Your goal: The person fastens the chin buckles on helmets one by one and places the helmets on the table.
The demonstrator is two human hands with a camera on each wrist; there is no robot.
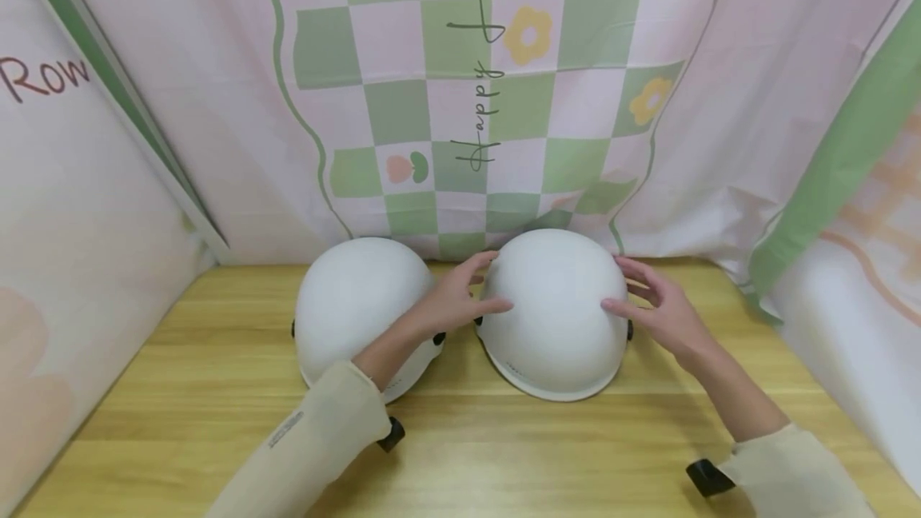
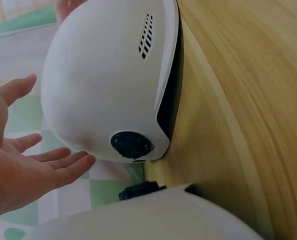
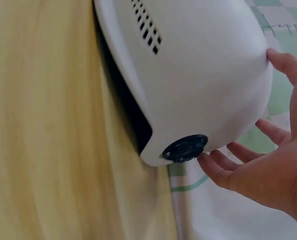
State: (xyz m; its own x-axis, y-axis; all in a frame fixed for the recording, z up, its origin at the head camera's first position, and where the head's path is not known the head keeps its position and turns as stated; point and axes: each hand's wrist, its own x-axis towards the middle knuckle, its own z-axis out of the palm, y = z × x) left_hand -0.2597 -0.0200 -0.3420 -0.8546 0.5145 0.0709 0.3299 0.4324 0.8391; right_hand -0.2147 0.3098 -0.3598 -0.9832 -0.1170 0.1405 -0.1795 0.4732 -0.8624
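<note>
Two white helmets sit dome up, side by side on a wooden table. At the left side of the right-hand helmet (image 1: 557, 318) is my left hand (image 1: 449, 298), thumb and fingers spread; the left wrist view shows a gap between the thumb and the shell (image 2: 103, 85). My right hand (image 1: 662, 314) is on the opposite side, with its fingertips at the shell near a black round side fitting (image 3: 186, 148) and its thumb touching higher up. Under my left forearm stands the left-hand helmet (image 1: 360, 310), partly covered by that arm.
The wooden table (image 1: 518, 454) reaches back to a hanging cloth (image 1: 388, 46) with green and white checks. More printed cloth (image 1: 79, 206) borders the left side, and a green-edged cloth (image 1: 827, 166) the right. The helmets stand close to the back cloth.
</note>
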